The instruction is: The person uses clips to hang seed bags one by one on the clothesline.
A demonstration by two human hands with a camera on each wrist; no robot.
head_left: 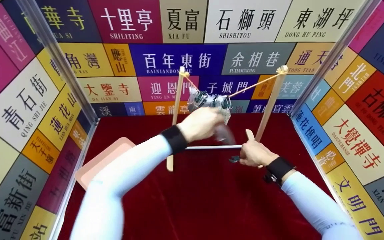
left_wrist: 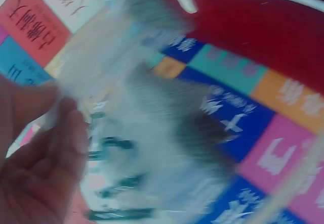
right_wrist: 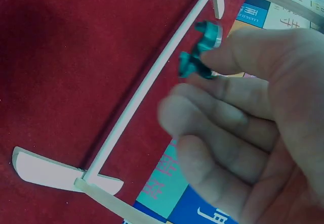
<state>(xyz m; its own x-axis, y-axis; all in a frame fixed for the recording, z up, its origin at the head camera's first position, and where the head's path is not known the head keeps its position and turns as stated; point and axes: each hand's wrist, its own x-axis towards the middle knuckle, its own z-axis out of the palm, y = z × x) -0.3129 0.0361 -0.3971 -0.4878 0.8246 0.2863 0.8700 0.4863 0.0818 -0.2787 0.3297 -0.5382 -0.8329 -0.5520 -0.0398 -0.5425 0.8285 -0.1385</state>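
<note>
My left hand (head_left: 201,124) is raised in front of a sagging cord (head_left: 252,85). Its thumb and fingers pinch the edge of a clear plastic packet (left_wrist: 83,64), blurred in the left wrist view. Close beside that is clear plastic with green print (left_wrist: 119,183) and dark grey patches. Several clear packets with dark green parts (head_left: 201,97) hang bunched at the low middle of the cord. Lower and to the right, my right hand (head_left: 256,153) pinches a small dark green clip (right_wrist: 206,47) between thumb and index finger, the other fingers curled below.
Two wooden posts (head_left: 270,106) hold the cord's ends, with a white rod (head_left: 212,147) low between them and flat wooden feet (head_left: 170,163). A pink tray (head_left: 118,146) lies at left, partly behind my left arm. Printed walls (head_left: 178,60) enclose the red cloth (head_left: 192,200).
</note>
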